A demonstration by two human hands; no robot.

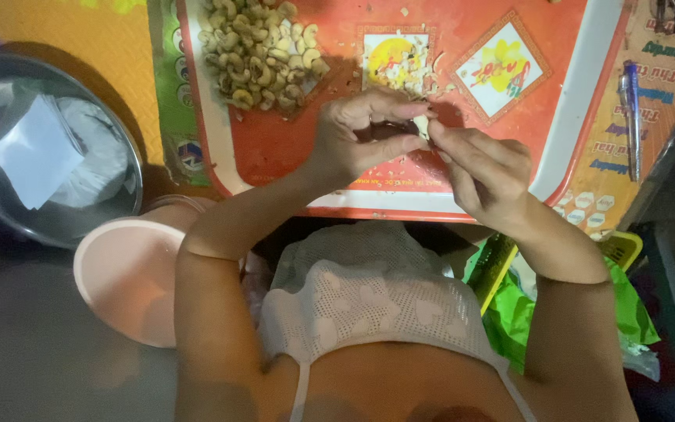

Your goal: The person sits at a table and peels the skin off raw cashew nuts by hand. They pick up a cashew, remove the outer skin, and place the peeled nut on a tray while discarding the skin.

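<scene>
Hands: two, the left hand (357,133) and the right hand (482,168), meeting fingertip to fingertip over the orange rectangular tray with a white rim (291,148).
Grip: both hands pinch closed on one small pale cashew nut (422,125) held between them above the tray's middle; most of it is covered by the fingers.
Nuts: one heap of pale curved cashews (263,55) at the tray's far left, too many to count; its top is cut off by the frame edge.
Scraps: pale shell flakes (400,66) scattered by the hands.
Tray pictures: two yellow-and-white square panels, one straight (391,53), one turned like a diamond (501,69).
Bowls: two, a round steel bowl (111,129) holding a white paper square (34,152), and a pink plastic bowl (123,270) partly hidden by the left forearm.
Pen: one blue pen (632,117) on a printed orange sheet (611,180) at right.
Green plastic bag (626,312): crumpled by the right forearm, contents unclear.
</scene>
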